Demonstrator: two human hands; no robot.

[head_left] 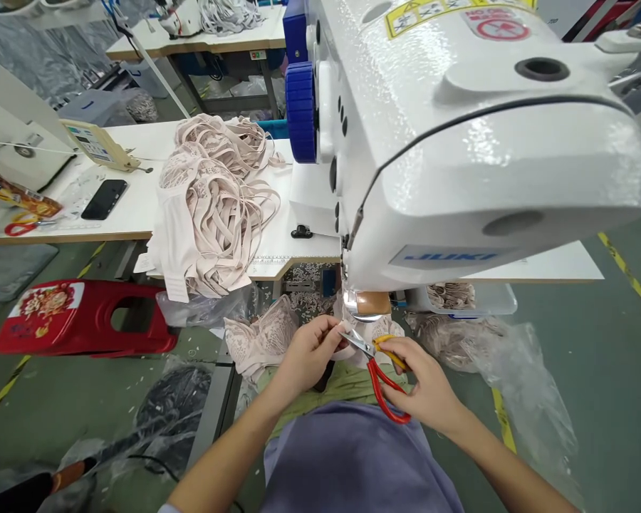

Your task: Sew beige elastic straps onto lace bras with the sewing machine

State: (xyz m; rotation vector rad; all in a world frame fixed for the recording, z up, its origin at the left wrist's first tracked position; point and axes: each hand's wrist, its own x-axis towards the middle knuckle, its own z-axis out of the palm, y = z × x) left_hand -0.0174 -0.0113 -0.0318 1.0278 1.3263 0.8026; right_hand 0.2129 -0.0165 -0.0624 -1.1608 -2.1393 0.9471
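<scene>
My left hand (308, 353) is closed in a pinch on a piece of pale pink lace garment (261, 340) that lies over my lap below the sewing machine (459, 135). My right hand (424, 385) grips red-handled scissors (377, 370). Their blades point left and meet the fabric at my left fingertips. Both hands are low, just under the white machine head, above my purple top.
A pile of pink straps and lace garments (214, 199) lies on the white table (128, 214) to the left. A black phone (104, 199), a control panel (96, 144) and a red stool (80, 317) are further left. Clear plastic bags (518, 363) with more pieces lie on the green floor.
</scene>
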